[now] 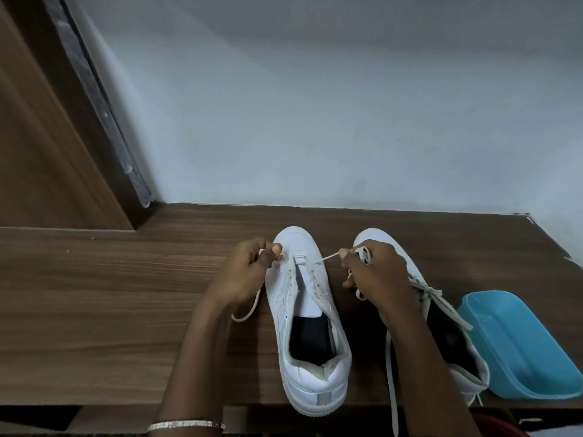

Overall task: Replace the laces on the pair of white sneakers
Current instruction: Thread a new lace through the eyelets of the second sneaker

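Two white sneakers stand side by side on a wooden table [94,294], toes pointing away from me. The left sneaker [310,373] has a pale lace [326,257] threaded only through its eyelets nearest the toe. My left hand [249,272] pinches one end of that lace beside the toe, and the tail [249,310] hangs down onto the table. My right hand [375,279] grips the other end, bunched in the fingers, pulling it taut to the right. The right sneaker [467,370] lies partly hidden under my right hand, with its own lace hanging loose over the table's front edge.
A light blue plastic tray [523,348] sits at the right, close against the right sneaker. A pale wall rises right behind the table. A wooden panel with a dark frame [104,115] stands at the back left. The table's front edge runs just under the sneakers' heels.
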